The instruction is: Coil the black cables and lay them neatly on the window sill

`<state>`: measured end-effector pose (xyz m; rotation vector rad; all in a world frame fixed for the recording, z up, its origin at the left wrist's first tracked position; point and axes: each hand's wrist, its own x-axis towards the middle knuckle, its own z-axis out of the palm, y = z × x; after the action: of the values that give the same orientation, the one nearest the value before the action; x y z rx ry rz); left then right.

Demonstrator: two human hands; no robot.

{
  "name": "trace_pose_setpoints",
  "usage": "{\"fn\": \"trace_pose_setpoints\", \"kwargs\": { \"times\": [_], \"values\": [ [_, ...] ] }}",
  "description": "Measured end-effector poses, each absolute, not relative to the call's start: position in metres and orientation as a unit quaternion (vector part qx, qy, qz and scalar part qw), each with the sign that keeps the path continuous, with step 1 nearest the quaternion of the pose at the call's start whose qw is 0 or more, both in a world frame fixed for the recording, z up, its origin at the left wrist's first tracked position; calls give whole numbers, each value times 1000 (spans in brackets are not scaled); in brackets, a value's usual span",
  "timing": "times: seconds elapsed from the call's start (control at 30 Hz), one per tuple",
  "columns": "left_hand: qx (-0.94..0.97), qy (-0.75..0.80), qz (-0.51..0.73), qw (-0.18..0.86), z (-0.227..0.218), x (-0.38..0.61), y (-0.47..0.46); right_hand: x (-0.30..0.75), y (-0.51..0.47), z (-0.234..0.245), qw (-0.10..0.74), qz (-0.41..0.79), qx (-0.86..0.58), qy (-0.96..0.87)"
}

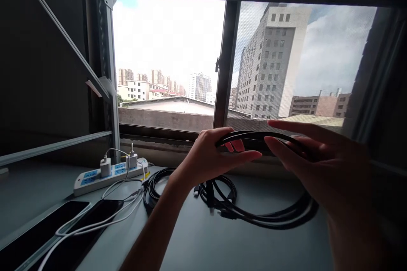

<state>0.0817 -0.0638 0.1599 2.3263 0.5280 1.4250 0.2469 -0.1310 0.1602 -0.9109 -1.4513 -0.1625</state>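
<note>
A coiled black cable (300, 215) is held up between my two hands, its upper strands arching from one to the other and its lower loop hanging on the right. My left hand (213, 152) has the strands between its thumb and curled fingers, with the thumb stretched out to the right. Around the right side of the coil is my right hand (313, 152), thumb and index finger spread, the other fingers curled at the strands. Below the hands, a black connector (228, 214) shows at the loop's left end. Smaller black cable loops (234, 188) appear behind it.
Another black cable coil (154, 184) lies on the grey table (254, 247), partly behind my left forearm. A white power strip (111, 176) holds two chargers with white cables (127, 216). Two dark phone-like devices (85, 228) lie at left. A window (168, 51) stands behind.
</note>
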Motion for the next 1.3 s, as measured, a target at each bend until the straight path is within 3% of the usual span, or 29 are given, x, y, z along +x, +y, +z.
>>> {"fn": "trace_pose_setpoints", "kwargs": {
  "times": [0.27,0.37,0.47,0.6,0.7,0.83,0.93,1.0,1.1,1.2,1.3],
  "values": [
    [645,279,611,365,161,87,-59,244,-115,157,565,-76,-427,-702],
    [581,245,661,407,164,86,-61,250,-103,157,599,-78,-449,-658],
    [553,195,687,430,163,89,-61,258,-99,158,639,40,-424,-640],
    [539,190,706,418,155,97,-50,265,-115,160,565,280,-287,-721],
    [509,198,715,437,147,104,-40,262,-131,162,533,346,-250,-730],
    [434,186,719,510,145,107,-33,259,-132,165,525,274,-295,-750],
    [390,165,725,543,149,106,-36,263,-119,166,563,188,-372,-714],
    [382,153,711,570,150,106,-39,267,-111,166,613,169,-384,-669],
    [430,156,649,608,146,113,-40,270,-109,166,668,242,-323,-625],
    [520,202,551,620,132,124,-36,269,-118,166,669,342,-259,-607],
    [578,254,462,623,117,134,-29,267,-128,166,678,333,-270,-597]
  ]
}}
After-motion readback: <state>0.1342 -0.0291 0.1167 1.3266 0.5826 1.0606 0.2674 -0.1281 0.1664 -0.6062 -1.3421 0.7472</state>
